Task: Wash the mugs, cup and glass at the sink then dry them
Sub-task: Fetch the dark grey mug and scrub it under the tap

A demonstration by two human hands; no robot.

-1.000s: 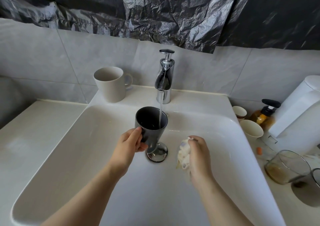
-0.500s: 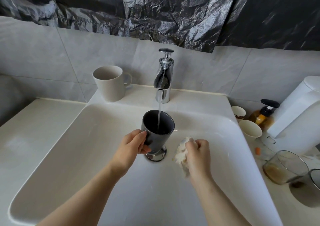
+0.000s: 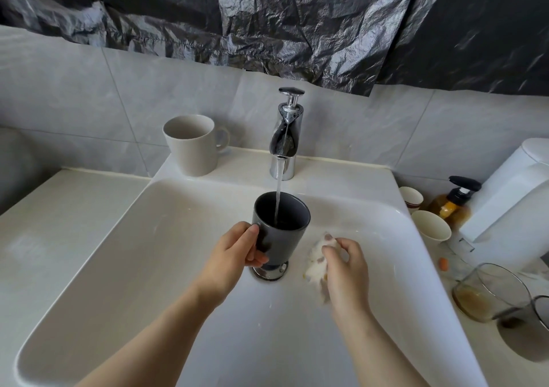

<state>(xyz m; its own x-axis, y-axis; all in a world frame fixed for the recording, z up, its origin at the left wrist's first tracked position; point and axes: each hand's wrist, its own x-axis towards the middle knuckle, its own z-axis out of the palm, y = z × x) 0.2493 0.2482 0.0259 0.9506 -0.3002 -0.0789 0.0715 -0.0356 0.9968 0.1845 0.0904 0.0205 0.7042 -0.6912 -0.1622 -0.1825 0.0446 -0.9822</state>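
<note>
Dark grey ceramic mug is upright above the chrome drain in the white sink, under the chrome tap, whose thin water stream falls into it. The left hand has its grip wrapped round the mug's side. The right hand has its grip closed on a white soapy sponge just beside the mug. 1 beige mug stands on the sink ledge left of the tap; a clear glass with brown residue sits on the counter at the right.
</note>
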